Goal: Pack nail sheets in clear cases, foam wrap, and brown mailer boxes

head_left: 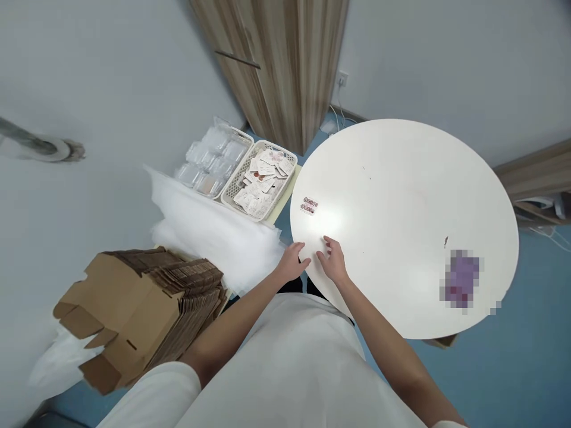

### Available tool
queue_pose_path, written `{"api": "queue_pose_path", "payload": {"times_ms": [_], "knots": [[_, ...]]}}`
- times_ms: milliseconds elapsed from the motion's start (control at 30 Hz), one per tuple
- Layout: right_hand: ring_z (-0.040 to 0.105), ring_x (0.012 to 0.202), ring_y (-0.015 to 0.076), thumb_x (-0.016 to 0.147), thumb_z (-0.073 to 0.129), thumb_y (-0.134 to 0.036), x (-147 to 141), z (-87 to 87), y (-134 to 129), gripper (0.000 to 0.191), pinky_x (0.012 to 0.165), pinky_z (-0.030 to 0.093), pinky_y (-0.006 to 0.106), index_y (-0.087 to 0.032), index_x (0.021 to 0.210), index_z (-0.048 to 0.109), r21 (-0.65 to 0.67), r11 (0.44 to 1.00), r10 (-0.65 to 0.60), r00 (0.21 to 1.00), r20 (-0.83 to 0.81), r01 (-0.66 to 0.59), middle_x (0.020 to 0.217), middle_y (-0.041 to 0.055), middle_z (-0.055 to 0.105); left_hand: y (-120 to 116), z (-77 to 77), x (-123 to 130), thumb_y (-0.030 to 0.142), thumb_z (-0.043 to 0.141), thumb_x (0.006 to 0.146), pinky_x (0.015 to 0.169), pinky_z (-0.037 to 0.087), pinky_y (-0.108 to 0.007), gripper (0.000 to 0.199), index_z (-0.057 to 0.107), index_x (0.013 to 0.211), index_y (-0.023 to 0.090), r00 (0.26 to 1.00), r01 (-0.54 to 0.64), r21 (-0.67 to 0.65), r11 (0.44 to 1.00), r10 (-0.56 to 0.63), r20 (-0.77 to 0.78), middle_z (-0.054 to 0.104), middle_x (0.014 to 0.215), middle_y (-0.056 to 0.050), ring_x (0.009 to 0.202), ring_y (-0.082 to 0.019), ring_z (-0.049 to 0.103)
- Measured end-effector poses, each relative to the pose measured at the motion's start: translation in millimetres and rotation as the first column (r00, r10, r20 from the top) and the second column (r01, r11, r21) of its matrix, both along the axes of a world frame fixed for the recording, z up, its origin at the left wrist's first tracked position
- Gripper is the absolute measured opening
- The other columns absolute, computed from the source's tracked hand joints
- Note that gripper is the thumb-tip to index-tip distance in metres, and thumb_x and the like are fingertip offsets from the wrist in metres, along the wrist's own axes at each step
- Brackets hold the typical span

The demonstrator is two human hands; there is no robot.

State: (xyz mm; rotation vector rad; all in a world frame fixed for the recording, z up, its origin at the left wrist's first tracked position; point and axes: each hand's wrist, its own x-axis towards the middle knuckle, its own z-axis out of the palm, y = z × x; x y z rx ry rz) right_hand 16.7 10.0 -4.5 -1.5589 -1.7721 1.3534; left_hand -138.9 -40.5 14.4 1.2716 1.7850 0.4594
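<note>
There is room to pass over the table's (392, 202) middle, between the card (308, 206) and the purple item (463, 277). Leftward, baskets (229, 193), white wrap (209, 232) and cardboard (147, 309) block the way.

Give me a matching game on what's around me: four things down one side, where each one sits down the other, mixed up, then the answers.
Things:
1. Flattened brown cardboard boxes
2. Loose pile of printed white cards
3. Blurred purple item
4. Small pale sheet with dark red ovals

Places:
A. Inside a white perforated plastic basket
B. Near the left edge of the round white table
C. Stacked at the view's lower left
D. Toward the table's right side

Pairs: 1-C, 2-A, 3-D, 4-B
</note>
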Motion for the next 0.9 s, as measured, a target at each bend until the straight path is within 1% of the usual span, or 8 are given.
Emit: {"api": "queue_pose_path", "payload": {"times_ms": [167,267,367,500,667,733,800,900], "knots": [[0.057,0.084,0.0170,0.073,0.050,-0.030,23.1,5.3,-30.4,0.043,0.075,0.049,0.037,-0.021,0.115,0.048,-0.063,0.994,0.086,0.996,-0.033,-0.087,0.114,0.0089,0.053,-40.6,20.1,1.0,0.042,0.051,0.075,0.092,0.040,-0.039,0.050,0.048,0.120,0.019,0.993,0.018,-0.051,0.999,-0.013,0.114,0.051,0.122,-0.010,0.111,-0.027,0.047],[0.059,0.075,0.0164,0.072,0.050,-0.030,27.5,5.8,-41.8,0.036,0.072,0.050,0.036,-0.020,0.106,0.054,-0.113,0.981,0.150,0.987,-0.051,-0.155,0.102,0.0073,0.060,-58.4,32.8,-5.4,0.042,0.055,0.073,0.087,0.043,-0.038,0.058,0.042,0.126,0.022,0.984,-0.069,-0.105,0.992,0.085,0.158,0.051,0.123,-0.010,0.106,-0.026,0.051],[0.059,0.072,0.0168,0.071,0.051,-0.031,17.7,7.7,-46.9,0.031,0.071,0.050,0.036,-0.019,0.099,0.058,-0.132,0.964,0.221,0.972,-0.084,-0.230,0.091,0.0060,0.063,-73.5,44.7,-17.5,0.041,0.057,0.071,0.084,0.043,-0.037,0.067,0.034,0.131,0.022,0.970,-0.159,-0.116,0.980,0.177,0.164,0.050,0.124,-0.011,0.104,-0.025,0.053],[0.060,0.073,0.0177,0.071,0.052,-0.034,-19.8,15.2,-46.1,0.030,0.070,0.050,0.035,-0.020,0.097,0.059,-0.110,0.944,0.294,0.945,-0.144,-0.311,0.088,0.0056,0.064,-95.1,59.4,-45.8,0.045,0.056,0.070,0.080,0.044,-0.034,0.068,0.036,0.130,0.021,0.968,-0.198,-0.089,0.976,0.209,0.138,0.051,0.122,-0.011,0.102,-0.025,0.053],[0.060,0.072,0.0180,0.073,0.051,-0.036,-90.4,33.8,-39.9,0.031,0.068,0.049,0.035,-0.019,0.097,0.059,-0.012,0.921,0.383,0.913,-0.143,-0.389,0.087,0.0059,0.064,-125.2,74.8,-96.7,0.047,0.056,0.069,0.079,0.044,-0.033,0.066,0.039,0.127,0.020,0.971,-0.215,-0.028,0.976,0.217,0.100,0.054,0.117,-0.010,0.098,-0.022,0.055],[0.059,0.071,0.0172,0.073,0.051,-0.037,-117.5,43.1,-39.1,0.031,0.067,0.048,0.034,-0.019,0.097,0.059,0.032,0.909,0.415,0.900,-0.133,-0.415,0.088,0.0060,0.065,-133.5,81.2,-117.9,0.047,0.056,0.069,0.079,0.044,-0.032,0.065,0.041,0.126,0.019,0.971,-0.219,-0.008,0.976,0.219,0.096,0.055,0.116,-0.010,0.096,-0.021,0.055],[0.059,0.070,0.0167,0.073,0.051,-0.037,-140.3,51.9,-39.5,0.032,0.067,0.048,0.033,-0.019,0.097,0.060,0.061,0.897,0.442,0.888,-0.129,-0.438,0.088,0.0058,0.065,-136.5,88.6,-138.0,0.048,0.056,0.069,0.078,0.045,-0.032,0.065,0.042,0.126,0.019,0.968,-0.226,0.003,0.974,0.224,0.108,0.055,0.115,-0.010,0.095,-0.021,0.056],[0.058,0.070,0.0160,0.073,0.052,-0.037,-165.8,61.9,-37.9,0.031,0.068,0.047,0.033,-0.020,0.097,0.060,0.062,0.872,0.489,0.863,-0.128,-0.485,0.088,0.0051,0.065,-129.6,101.4,-165.6,0.049,0.056,0.068,0.079,0.045,-0.031,0.064,0.043,0.125,0.021,0.962,-0.235,0.034,0.971,0.227,0.151,0.055,0.116,-0.009,0.097,-0.021,0.056]]}}
